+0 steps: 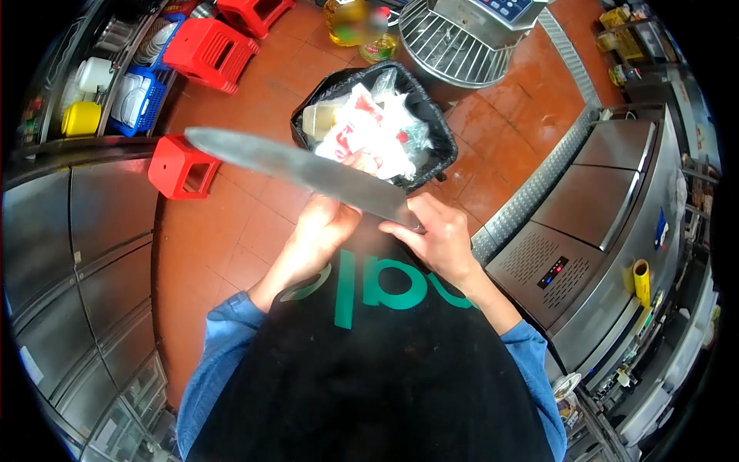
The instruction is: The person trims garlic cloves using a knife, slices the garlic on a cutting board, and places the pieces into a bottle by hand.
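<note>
A large kitchen knife [300,171] crosses in front of my apron, its broad grey blade pointing to the upper left. My right hand [440,235] is closed around the handle end, which its fingers mostly hide. Behind and under the blade is my left hand [327,227], with its thumb below the lower edge and some fingertips showing above the upper one. The blade covers whatever the left fingers close on. Just beyond both hands stands a bin lined with a black bag [309,91], holding crumpled white and red plastic bags [369,131] and a clear container [319,121].
Red plastic stools [209,55] stand on the tiled floor at left, near shelves with a blue basket [150,108]. Oil bottles [379,48] and a round machine with a wire guard [454,54] are behind the bin. Steel cabinets [573,192] line the right.
</note>
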A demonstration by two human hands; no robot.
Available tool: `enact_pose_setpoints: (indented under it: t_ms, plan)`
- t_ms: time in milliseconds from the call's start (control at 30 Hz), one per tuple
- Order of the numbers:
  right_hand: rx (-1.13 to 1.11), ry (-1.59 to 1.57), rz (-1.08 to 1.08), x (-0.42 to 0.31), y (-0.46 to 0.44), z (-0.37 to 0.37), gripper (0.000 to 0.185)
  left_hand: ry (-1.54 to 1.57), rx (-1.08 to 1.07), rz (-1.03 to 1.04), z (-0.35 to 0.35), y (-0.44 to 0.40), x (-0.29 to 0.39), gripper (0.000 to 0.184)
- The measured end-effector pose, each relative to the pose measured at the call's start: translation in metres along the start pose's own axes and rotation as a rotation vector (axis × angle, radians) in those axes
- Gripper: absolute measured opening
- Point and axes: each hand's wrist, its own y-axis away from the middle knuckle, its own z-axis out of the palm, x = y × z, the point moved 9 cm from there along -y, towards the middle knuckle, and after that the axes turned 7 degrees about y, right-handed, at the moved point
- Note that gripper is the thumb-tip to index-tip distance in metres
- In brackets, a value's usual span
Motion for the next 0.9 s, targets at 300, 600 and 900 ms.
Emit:
enact_pose_setpoints:
  t_ms: [300, 600, 900]
  plan:
    - [0.018, 0.161, -0.029, 0.0, -0.003, 0.003, 0.037, -0.006, -0.099, -0.095, -0.002, 0.002, -0.001, 0.026]
    - [0.068, 0.132, -0.059, -0.003, -0.004, -0.002, 0.036, -0.001, -0.166, -0.127, 0.002, 0.001, -0.007, 0.027]
    - [0.084, 0.115, -0.065, 0.0, -0.006, -0.001, 0.036, 0.015, -0.155, -0.165, 0.005, 0.001, -0.009, 0.026]
